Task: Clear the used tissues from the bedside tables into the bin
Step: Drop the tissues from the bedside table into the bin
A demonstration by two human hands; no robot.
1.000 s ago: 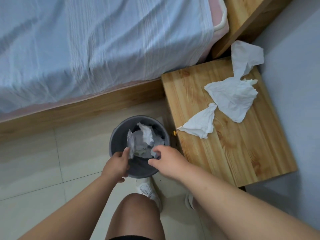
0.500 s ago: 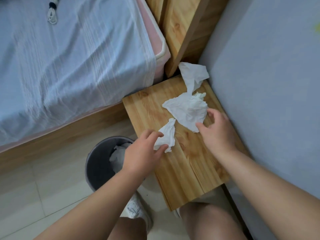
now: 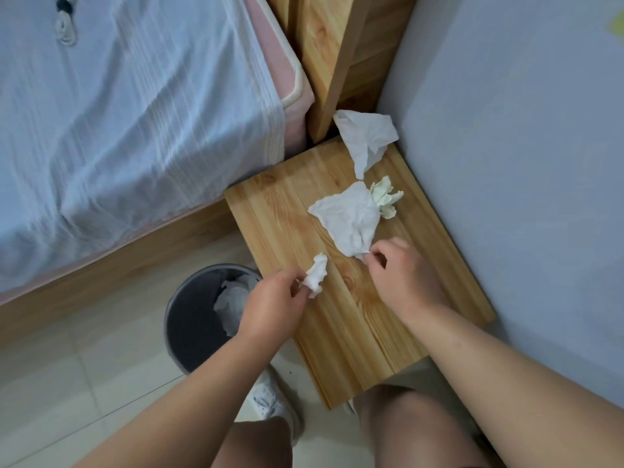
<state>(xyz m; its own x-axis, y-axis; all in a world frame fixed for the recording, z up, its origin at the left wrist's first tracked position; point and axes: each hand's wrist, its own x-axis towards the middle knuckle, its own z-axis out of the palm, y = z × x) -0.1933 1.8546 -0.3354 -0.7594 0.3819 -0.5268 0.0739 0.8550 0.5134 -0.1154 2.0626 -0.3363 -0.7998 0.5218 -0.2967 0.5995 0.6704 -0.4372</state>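
Note:
On the wooden bedside table [image 3: 337, 329] lie white used tissues. My left hand [image 3: 273, 305] is shut on a small crumpled tissue [image 3: 317, 273] near the table's left edge. My right hand [image 3: 401, 275] pinches the near corner of a larger flat tissue [image 3: 347, 214] in the middle of the table. A small yellowish crumpled tissue [image 3: 386, 195] sits against that one's far side. Another white tissue [image 3: 366, 138] lies at the far corner, by the wall. The grey bin [image 3: 184, 319] stands on the floor left of the table, with tissues inside.
A bed with a pale blue sheet [image 3: 135, 130] fills the upper left, its wooden frame [image 3: 101, 282] behind the bin. A wooden headboard [image 3: 334, 52] rises behind the table. A grey wall [image 3: 523, 163] bounds the right. My knees and a white shoe [image 3: 270, 400] are below.
Both hands left the bin and came up to the table. The left hand closed on the small tissue and the right hand took the corner of the larger one.

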